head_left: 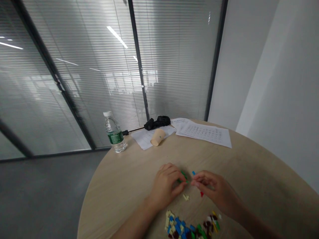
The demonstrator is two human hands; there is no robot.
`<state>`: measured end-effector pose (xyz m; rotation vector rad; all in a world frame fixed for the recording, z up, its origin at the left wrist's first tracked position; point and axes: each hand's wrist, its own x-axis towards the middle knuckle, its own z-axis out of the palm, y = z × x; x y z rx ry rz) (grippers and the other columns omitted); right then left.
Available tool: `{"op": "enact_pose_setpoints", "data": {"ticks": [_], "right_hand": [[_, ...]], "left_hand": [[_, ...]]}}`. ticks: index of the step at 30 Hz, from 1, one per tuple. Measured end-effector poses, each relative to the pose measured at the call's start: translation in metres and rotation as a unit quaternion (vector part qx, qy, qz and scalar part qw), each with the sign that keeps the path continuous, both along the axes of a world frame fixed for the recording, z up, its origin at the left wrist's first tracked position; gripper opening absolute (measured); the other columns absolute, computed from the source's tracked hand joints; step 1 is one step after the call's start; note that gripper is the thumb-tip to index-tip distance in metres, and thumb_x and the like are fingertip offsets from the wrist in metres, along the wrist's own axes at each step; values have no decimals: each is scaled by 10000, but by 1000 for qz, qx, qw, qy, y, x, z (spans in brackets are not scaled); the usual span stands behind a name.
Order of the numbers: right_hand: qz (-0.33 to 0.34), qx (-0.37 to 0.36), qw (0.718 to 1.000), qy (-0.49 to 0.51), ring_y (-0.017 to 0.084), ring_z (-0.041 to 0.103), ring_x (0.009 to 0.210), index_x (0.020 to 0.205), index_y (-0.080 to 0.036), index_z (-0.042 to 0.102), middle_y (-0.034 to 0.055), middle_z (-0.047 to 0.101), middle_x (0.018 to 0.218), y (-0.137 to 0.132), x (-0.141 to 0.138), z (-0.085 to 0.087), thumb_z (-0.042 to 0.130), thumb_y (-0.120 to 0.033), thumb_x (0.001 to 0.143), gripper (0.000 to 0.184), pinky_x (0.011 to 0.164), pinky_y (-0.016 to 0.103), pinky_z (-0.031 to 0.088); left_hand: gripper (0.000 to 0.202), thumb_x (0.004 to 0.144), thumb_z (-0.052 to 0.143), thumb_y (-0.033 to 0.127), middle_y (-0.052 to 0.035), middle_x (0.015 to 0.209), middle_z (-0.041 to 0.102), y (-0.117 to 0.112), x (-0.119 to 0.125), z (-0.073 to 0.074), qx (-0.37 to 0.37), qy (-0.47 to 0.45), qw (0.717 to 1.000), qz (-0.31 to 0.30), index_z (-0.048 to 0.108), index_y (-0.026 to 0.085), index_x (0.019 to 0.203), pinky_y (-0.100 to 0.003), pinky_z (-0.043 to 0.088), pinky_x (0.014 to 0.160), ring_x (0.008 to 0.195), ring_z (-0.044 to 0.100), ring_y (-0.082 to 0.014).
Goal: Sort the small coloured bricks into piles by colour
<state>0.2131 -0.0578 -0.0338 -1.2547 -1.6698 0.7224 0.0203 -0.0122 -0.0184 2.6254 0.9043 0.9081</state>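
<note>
**Q:** Left hand (165, 186)?
**A:** Fingers narrow, tips pinched on a green toy brick (183, 175).

**Q:** Right hand (214, 192)?
**A:** Fingers also narrow, tips bunched just beside the left fingertips. A small blue brick (193, 173) shows just above them and a red brick (201, 194) just below. Cannot tell whether either is gripped.

**Q:** Positions on the round wooden table (124, 189)?
**A:** Landmark is the heap of mixed toy bricks (189, 227). Both hands are just beyond it. A cream brick (185, 197) lies flat between the heap and the hands, untouched.

**Q:** Other items?
**A:** All well beyond the heap. Toward the left stands a plastic water bottle (114, 132), upright. A paper cup (158, 136) lies on its side on a white sheet (144, 141). Printed papers (204, 133) lie toward the right. A black bundled cable (157, 122) lies at the far edge.
</note>
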Motion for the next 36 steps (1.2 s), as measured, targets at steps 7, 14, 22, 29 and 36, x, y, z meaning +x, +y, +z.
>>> {"op": "enact_pose_setpoints", "data": {"ticks": [7, 14, 22, 29, 36], "right_hand": [[-50, 36, 998, -26, 186, 672, 677, 788, -204, 665, 48, 720, 761, 7, 12, -9, 596, -323, 775, 138, 619, 278, 542], [-47, 40, 996, -67, 158, 639, 611, 747, -211, 671, 31, 710, 725, 5, 5, -4, 567, -284, 759, 128, 593, 249, 507], [-11, 79, 987, -137, 170, 617, 663, 763, -201, 659, 43, 677, 746, 5, 6, -3, 506, -245, 809, 166, 655, 279, 476], [64, 83, 976, -192, 172, 586, 740, 729, -191, 625, 36, 645, 733, 1, 3, 1, 529, -143, 782, 120, 688, 269, 442], [225, 57, 944, -234, 170, 570, 805, 721, -175, 644, 25, 661, 752, -15, -5, 7, 615, -99, 738, 82, 756, 283, 407]], "left_hand": [[36, 764, 644, 177, -35, 802, 632, 17, -6, -11, -53, 30, 991, 116, 666, 192, 739, -306, 406, 753, 847, 534, -197], [28, 764, 663, 179, -35, 845, 641, 17, -2, -15, -80, 40, 989, 116, 683, 193, 750, -298, 397, 778, 873, 533, -192], [33, 773, 660, 192, -36, 845, 632, 19, -5, -18, -74, 34, 990, 113, 693, 200, 772, -299, 398, 773, 871, 530, -192], [52, 771, 668, 210, -47, 894, 640, 18, -7, -12, -60, 39, 993, 94, 696, 194, 811, -319, 402, 805, 908, 529, -204], [116, 839, 574, 247, -51, 873, 631, 9, -14, 10, -29, 95, 995, 24, 669, 181, 837, -296, 406, 780, 869, 532, -189]]}}
